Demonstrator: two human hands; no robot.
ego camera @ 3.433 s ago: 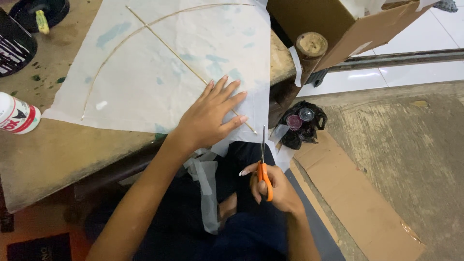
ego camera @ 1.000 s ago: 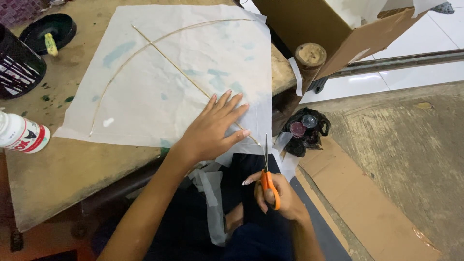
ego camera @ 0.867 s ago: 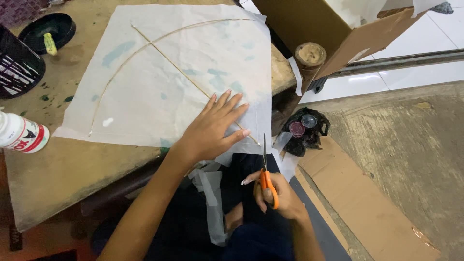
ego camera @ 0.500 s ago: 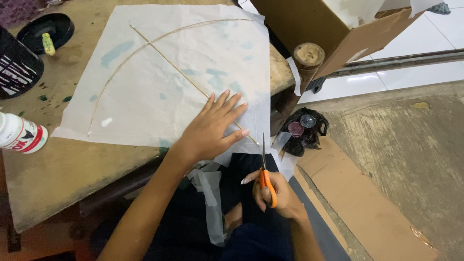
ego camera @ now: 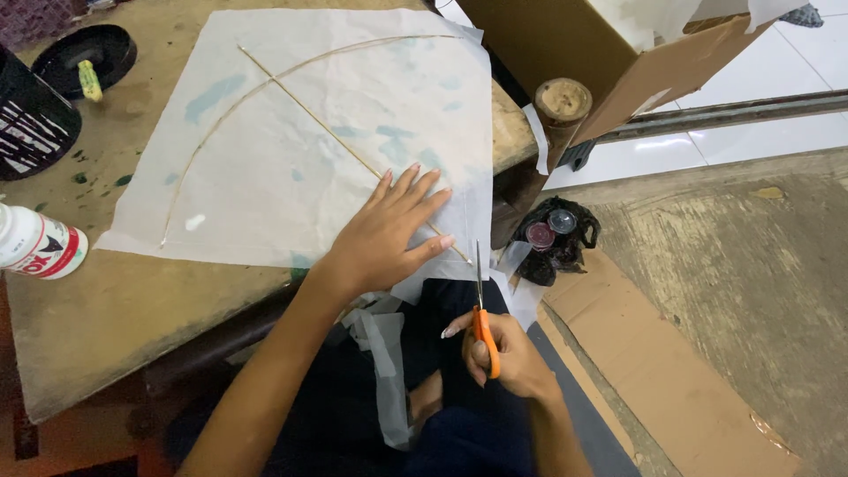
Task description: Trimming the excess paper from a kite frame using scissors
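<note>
Paper sheet (ego camera: 300, 150) unmoved; left hand (ego camera: 384, 234) stays spread flat on it; right hand (ego camera: 503, 353) still grips orange scissors (ego camera: 481, 309) at its corner.

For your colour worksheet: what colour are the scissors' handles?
Orange, on the scissors in the right hand; head view.

Worn wooden table (ego camera: 132, 309) filling the left of the frame, white paper sheet (ego camera: 291, 150) at centre, white bottle (ego camera: 35, 246) at left edge, black lid (ego camera: 84, 55) upper left
</note>
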